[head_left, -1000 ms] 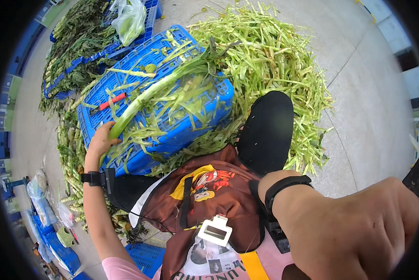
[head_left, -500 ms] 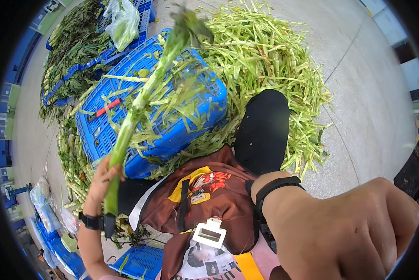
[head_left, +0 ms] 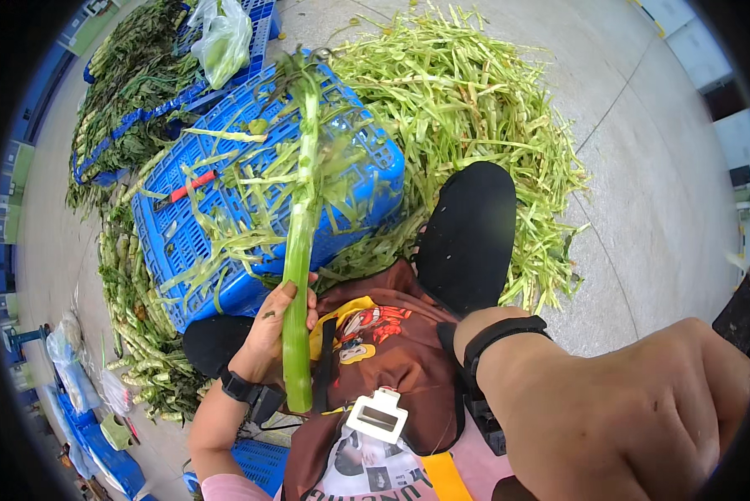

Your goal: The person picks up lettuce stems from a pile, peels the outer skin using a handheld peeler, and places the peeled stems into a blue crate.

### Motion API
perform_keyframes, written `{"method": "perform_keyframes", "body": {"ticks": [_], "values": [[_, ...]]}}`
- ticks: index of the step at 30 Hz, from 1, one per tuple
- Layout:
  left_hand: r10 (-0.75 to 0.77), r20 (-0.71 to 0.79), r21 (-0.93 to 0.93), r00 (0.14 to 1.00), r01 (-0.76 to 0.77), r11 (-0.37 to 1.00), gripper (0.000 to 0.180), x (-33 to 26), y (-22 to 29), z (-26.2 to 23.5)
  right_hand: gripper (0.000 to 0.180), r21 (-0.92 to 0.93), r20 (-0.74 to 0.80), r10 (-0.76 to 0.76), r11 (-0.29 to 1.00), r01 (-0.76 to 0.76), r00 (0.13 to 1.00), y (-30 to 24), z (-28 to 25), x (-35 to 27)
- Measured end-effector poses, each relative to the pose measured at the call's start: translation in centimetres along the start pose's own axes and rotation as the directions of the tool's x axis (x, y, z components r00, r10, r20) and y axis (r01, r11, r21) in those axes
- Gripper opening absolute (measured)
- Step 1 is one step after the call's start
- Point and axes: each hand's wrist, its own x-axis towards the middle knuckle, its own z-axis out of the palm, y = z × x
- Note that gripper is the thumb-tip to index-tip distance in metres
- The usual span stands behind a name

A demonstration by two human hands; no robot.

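My left hand grips a long thick green stalk near its lower end. The stalk stands almost upright in front of my chest, its leafy top over the overturned blue plastic crate. My right hand is close to the camera at the lower right, fingers curled into a fist, back of the hand toward me; whether anything is in it is hidden. A black band sits on each wrist. My brown apron and black knee are below.
Green peelings lie heaped on the concrete floor beyond the crate. A red-handled tool rests on the crate. More stalks are piled at the left, with blue crates and a clear plastic bag behind.
My left hand lifted the stalk off the crate, swung it from slanting to nearly upright, and drew it in toward my chest. The right hand stayed where it was.
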Motion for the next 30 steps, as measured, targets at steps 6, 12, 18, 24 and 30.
{"method": "perform_keyframes", "body": {"ticks": [6,12,18,24,30], "values": [[0.085,0.065,0.062,0.994,-0.089,0.994,0.051,0.7,-1.0,-0.9,0.012,0.038,-0.021,0.045,0.998,-0.045,0.999,0.2,-0.4,-0.3],[-0.054,-0.015,0.026,0.998,0.054,0.998,0.063,1.2,-2.6,-2.6,0.012,0.013,-0.280,0.166,0.986,-0.169,0.946,1.0,-6.1,-1.6],[0.130,0.110,0.002,0.985,-0.131,0.991,0.065,0.2,-5.0,-3.1,0.040,-0.704,-0.673,0.176,-0.450,-0.549,0.718,3.4,-13.8,-6.4],[-0.074,0.202,-0.257,0.977,0.126,0.958,0.059,0.5,-6.9,-4.5,0.051,-0.794,-0.284,0.526,-0.598,0.110,0.802,7.2,-16.1,-10.2],[-0.279,0.187,-0.174,0.942,0.311,0.934,0.054,0.6,-6.8,-5.1,0.049,-0.897,-0.054,0.725,-0.337,0.286,0.686,7.9,-14.2,-10.7]]}}
